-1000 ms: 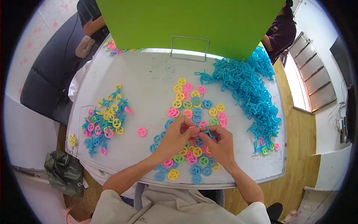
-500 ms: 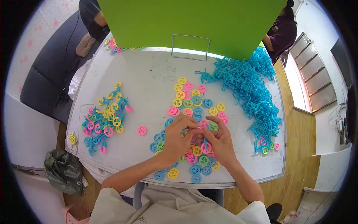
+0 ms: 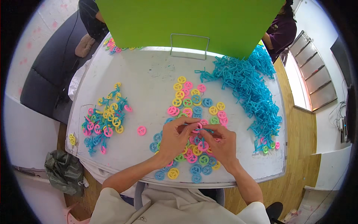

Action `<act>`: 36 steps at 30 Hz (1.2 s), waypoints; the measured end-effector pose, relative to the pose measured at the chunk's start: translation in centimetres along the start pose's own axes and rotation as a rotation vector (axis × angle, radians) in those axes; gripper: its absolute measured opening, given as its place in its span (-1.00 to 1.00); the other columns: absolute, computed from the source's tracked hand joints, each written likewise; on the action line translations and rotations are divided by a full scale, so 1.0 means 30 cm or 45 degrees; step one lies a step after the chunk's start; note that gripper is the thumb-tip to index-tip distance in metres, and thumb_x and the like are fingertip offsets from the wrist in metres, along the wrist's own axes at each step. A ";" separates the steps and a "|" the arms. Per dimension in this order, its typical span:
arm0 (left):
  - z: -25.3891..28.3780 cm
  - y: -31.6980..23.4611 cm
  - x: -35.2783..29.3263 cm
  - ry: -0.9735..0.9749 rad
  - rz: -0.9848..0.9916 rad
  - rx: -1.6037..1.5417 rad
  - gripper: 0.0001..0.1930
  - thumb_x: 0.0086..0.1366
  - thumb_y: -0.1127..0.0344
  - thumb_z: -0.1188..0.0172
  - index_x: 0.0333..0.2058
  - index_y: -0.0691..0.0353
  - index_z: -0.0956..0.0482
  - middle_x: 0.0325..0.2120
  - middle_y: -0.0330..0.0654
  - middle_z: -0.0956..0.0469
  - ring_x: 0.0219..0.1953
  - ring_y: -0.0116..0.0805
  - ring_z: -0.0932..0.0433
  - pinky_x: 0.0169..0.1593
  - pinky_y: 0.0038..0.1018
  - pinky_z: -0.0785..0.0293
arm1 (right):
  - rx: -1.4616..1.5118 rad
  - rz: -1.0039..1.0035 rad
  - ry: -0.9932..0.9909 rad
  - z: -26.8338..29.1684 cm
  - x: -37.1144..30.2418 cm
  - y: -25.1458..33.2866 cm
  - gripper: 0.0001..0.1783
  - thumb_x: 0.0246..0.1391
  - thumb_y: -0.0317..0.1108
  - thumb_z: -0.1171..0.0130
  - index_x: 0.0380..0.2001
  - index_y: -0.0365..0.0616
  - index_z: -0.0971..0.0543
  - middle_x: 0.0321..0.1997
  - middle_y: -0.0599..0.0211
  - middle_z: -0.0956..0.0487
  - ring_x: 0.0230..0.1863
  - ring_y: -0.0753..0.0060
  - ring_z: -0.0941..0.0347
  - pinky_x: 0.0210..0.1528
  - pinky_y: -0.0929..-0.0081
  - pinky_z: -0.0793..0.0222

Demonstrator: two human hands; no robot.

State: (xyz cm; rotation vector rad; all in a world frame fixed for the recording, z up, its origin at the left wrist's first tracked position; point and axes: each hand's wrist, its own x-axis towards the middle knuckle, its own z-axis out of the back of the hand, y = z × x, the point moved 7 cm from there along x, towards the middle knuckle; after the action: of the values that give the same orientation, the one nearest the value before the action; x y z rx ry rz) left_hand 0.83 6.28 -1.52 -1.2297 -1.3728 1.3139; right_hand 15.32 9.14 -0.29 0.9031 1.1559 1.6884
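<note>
Above the middle of a loose heap of small plastic spoked wheels, my two hands meet fingertip to fingertip. My left hand (image 3: 174, 139) is closed in a pinch on a pink wheel (image 3: 199, 127). Facing it, my right hand (image 3: 223, 145) pinches a thin blue plastic piece (image 3: 209, 130) against that wheel; the fingers cover most of the joint. Just below the fingers shows another pink wheel (image 3: 203, 146); I cannot tell whether it hangs from the blue piece or lies on the heap. Pink, yellow, green and blue wheels (image 3: 195, 169) surround both hands on the white table (image 3: 149, 93).
Blue forked sticks (image 3: 257, 97) form a large pile on the right. At the left lies a pile of sticks with wheels on them (image 3: 108, 115), near a lone pink wheel (image 3: 141, 130). A green board (image 3: 186, 22) stands across the far side. Two people sit beyond it.
My right hand has turned, its fingers now drawn in level against the left fingertips. The pink wheel shows more plainly between them. The second pink wheel appears slightly further left.
</note>
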 end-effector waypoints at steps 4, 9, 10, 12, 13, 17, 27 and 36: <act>0.010 -0.003 -0.012 -0.054 -0.087 -0.001 -0.83 0.31 0.46 -0.09 -0.16 0.39 -0.55 -0.33 -0.17 -0.59 -0.31 -0.48 -0.57 -0.24 -0.55 -0.58 | 0.083 -0.167 0.017 -0.020 -0.008 -0.012 -0.82 0.07 -0.46 -0.23 -0.25 -0.30 -0.55 -0.46 0.35 -0.60 -0.50 0.74 -0.44 -0.51 0.74 -0.32; 0.013 -0.008 -0.022 -0.110 -0.091 0.218 -0.85 0.31 0.48 -0.08 -0.18 0.37 -0.55 -0.33 -0.18 -0.59 -0.30 -0.48 -0.56 -0.22 -0.54 -0.57 | 0.162 -0.165 -0.040 -0.026 -0.010 -0.018 -0.82 0.06 -0.47 -0.24 -0.25 -0.29 -0.55 -0.48 0.39 -0.59 -0.50 0.75 -0.42 -0.49 0.75 -0.32; 0.009 -0.021 -0.025 -0.118 -0.139 0.231 -0.85 0.31 0.48 -0.07 -0.19 0.36 -0.55 -0.33 -0.18 -0.59 -0.30 -0.49 -0.56 -0.21 -0.54 -0.57 | 0.161 -0.165 -0.037 -0.030 -0.012 -0.019 -0.82 0.06 -0.47 -0.24 -0.25 -0.29 -0.55 -0.48 0.39 -0.59 -0.50 0.75 -0.42 -0.49 0.75 -0.32; 0.010 -0.020 -0.025 -0.128 -0.187 0.243 -0.86 0.31 0.48 -0.07 -0.20 0.36 -0.55 -0.33 -0.18 -0.59 -0.29 -0.49 -0.56 -0.21 -0.53 -0.57 | 0.096 -0.202 -0.054 -0.031 -0.015 -0.028 -0.83 0.03 -0.49 -0.26 -0.27 -0.28 -0.56 -0.48 0.39 -0.59 -0.48 0.74 -0.44 -0.46 0.72 -0.35; 0.010 -0.011 -0.022 -0.105 -0.235 0.252 -0.86 0.31 0.49 -0.07 -0.20 0.36 -0.54 -0.31 -0.17 -0.59 -0.29 -0.49 -0.56 -0.20 -0.53 -0.56 | 0.096 -0.202 -0.051 -0.032 -0.015 -0.026 -0.83 0.03 -0.49 -0.26 -0.27 -0.28 -0.56 -0.48 0.39 -0.59 -0.48 0.74 -0.44 -0.46 0.72 -0.35; 0.005 0.013 -0.012 -0.037 -0.103 0.174 -0.85 0.32 0.50 -0.03 -0.19 0.37 -0.53 -0.30 -0.16 -0.58 -0.24 -0.48 -0.55 -0.17 -0.51 -0.55 | -0.158 -0.026 -0.104 -0.016 -0.014 0.000 -0.81 -0.01 -0.50 -0.29 -0.27 -0.27 -0.57 -0.46 0.37 -0.61 -0.45 0.71 -0.47 -0.42 0.69 -0.39; 0.052 -0.065 0.031 0.031 -0.067 0.047 -0.81 0.36 0.32 -0.03 -0.17 0.30 -0.50 -0.36 -0.24 -0.55 -0.29 -0.48 -0.53 -0.23 -0.56 -0.47 | 0.264 -0.039 0.086 0.019 0.021 0.015 -0.75 -0.03 -0.49 -0.28 -0.22 -0.25 -0.56 -0.35 0.27 -0.62 -0.39 0.57 -0.52 -0.34 0.59 -0.44; 0.580 -0.228 0.085 -0.677 -0.296 0.210 -0.83 0.33 0.31 0.02 -0.23 0.23 -0.50 -0.52 -0.37 -0.39 -0.59 -0.54 -0.33 -0.47 -0.57 -0.28 | -1.196 0.190 -0.933 0.448 0.078 -0.003 -0.62 -0.21 -0.38 -0.39 -0.21 -0.02 -0.61 -0.22 0.26 -0.49 -0.13 0.20 -0.35 0.00 0.29 -0.23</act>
State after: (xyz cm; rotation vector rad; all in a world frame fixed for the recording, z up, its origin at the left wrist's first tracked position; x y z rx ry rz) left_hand -17.32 6.27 3.66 -0.6039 -1.6712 1.6129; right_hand 26.61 15.56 3.91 0.8531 -0.2125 1.5349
